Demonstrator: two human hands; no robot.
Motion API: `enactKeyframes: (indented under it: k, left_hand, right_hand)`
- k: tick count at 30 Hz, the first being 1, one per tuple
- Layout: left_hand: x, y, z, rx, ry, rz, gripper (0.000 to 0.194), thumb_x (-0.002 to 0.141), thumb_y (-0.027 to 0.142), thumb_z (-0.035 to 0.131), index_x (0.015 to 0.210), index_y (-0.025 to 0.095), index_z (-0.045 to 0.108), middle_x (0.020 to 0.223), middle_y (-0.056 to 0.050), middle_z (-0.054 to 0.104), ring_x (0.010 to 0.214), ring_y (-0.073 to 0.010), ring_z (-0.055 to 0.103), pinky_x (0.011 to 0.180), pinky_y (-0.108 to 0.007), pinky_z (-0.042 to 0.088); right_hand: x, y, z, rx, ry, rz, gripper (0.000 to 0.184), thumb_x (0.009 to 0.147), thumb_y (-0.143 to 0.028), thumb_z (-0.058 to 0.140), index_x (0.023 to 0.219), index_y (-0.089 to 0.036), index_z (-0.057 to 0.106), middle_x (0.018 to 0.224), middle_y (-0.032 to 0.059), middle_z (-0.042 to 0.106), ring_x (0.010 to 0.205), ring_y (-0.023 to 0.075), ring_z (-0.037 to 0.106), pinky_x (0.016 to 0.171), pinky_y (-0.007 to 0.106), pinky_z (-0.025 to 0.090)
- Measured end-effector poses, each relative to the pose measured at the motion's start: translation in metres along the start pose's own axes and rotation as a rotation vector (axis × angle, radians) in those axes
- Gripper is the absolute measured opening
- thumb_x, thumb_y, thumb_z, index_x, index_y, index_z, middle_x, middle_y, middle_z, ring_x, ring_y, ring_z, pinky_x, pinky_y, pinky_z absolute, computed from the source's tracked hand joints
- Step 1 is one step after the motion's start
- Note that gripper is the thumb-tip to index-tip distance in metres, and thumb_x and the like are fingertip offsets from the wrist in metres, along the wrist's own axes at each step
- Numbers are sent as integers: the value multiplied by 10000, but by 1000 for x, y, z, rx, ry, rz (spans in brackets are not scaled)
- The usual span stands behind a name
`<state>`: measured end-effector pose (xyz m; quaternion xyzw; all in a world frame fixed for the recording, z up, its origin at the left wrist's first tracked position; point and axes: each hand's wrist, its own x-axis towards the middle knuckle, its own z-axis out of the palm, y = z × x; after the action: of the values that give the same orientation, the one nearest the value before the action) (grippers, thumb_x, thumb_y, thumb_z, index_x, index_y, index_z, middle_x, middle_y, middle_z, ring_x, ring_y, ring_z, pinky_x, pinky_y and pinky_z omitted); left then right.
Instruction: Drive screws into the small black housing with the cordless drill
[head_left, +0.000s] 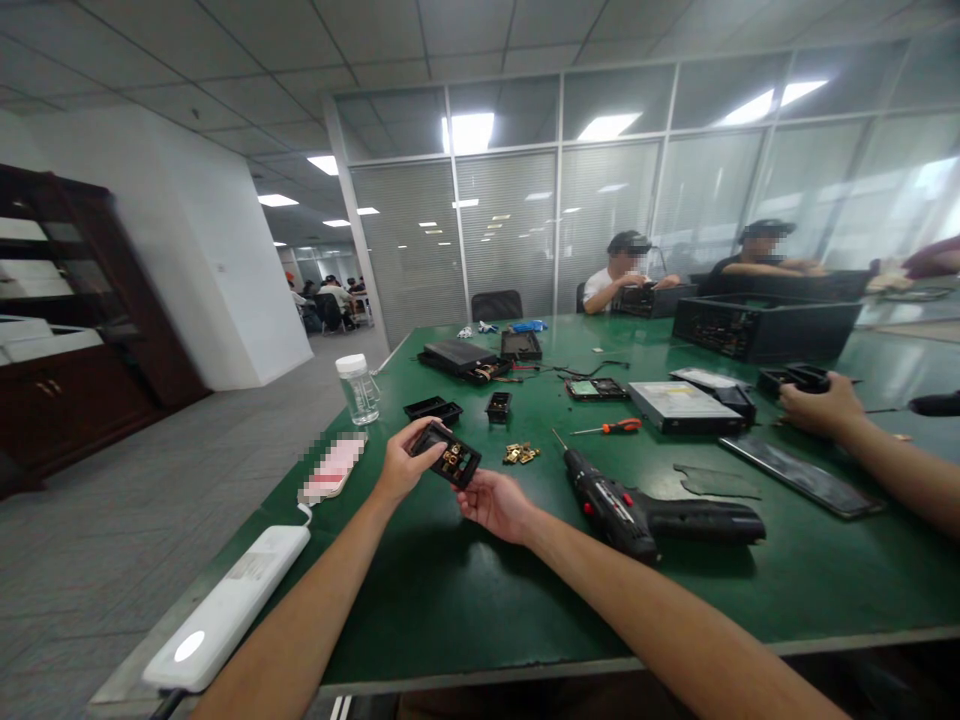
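Glossy green tabletop [450, 600], brassy metal pieces [520, 455]

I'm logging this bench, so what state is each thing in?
Black frame: held up, tilted
Left hand: gripping the frame
Right hand: at its near corner, grip unclear
Brass pieces: loose, piled
Clear jar: upright, white lid on
Power drill: lying down, bit fitted
Screwdriver: lying flat
White power strip: lying flat, cable attached
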<state>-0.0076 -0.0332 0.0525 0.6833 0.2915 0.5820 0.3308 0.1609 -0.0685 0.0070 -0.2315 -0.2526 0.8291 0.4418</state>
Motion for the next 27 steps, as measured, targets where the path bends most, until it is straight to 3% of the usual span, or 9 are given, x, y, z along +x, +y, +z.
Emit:
enactKeyframes:
  k: [3,6,11,15,27]
  left_hand:
    - [1,0,-2,-6,11,-1,428,676,329,714,1046,141,605,979,-89,673,919,-235,633,850,-361,485]
    - [1,-1,-2,46,2,10,424,676,330,713,1046,149,612,982,-84,670,923,-232,630,856,-360,479]
    - [0,-1,6,187,2,24,400,670,332,714,1027,169,638,1010,-84,663,989,-246,607,889,-374,465]
    - [0,1,13,248,-18,61,377,661,321,720,1005,179,653,1025,-84,663,1011,-250,597,907,-378,457]
    - [-1,5,16,322,-84,130,354,679,327,705,999,185,651,1026,-82,663,980,-243,607,906,-381,458]
  right_hand:
    - [-1,1,0,22,-28,27,192,825,-190,427,864,-63,565,727,91,624,577,116,579,547,206,469]
    - [-1,5,1,0,-38,8,144,797,-148,449,858,-72,555,738,84,630,584,111,586,563,208,474]
    - [6,14,4,-98,98,-140,66,813,-129,546,871,-111,521,688,36,617,526,85,560,526,189,458]
    - [10,14,3,-117,161,-138,126,835,-202,602,846,-114,512,651,15,586,490,66,535,491,171,440]
    - [13,16,6,-186,241,-141,106,840,-178,577,813,-116,495,592,-7,551,444,56,507,445,154,410]
